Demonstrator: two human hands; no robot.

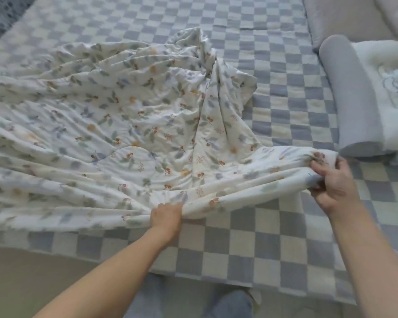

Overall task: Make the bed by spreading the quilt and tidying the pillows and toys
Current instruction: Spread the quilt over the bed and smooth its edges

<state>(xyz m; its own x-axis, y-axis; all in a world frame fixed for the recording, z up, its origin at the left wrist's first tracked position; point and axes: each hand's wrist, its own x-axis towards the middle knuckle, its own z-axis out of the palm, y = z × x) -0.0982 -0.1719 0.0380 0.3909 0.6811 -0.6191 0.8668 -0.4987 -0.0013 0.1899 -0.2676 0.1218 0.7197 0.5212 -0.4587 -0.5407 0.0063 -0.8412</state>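
gripping quilt (129, 125) edge — both hands — left hand (167, 216), right hand (332, 182).

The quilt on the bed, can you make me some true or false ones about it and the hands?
1. Both hands grip the quilt. True: left hand, right hand.
2. The quilt lies flat and smooth. False: it is bunched and wrinkled.
3. The sheet under it is checkered. True.
4. The pillow sits on the quilt. False: it lies beside it, on the sheet.
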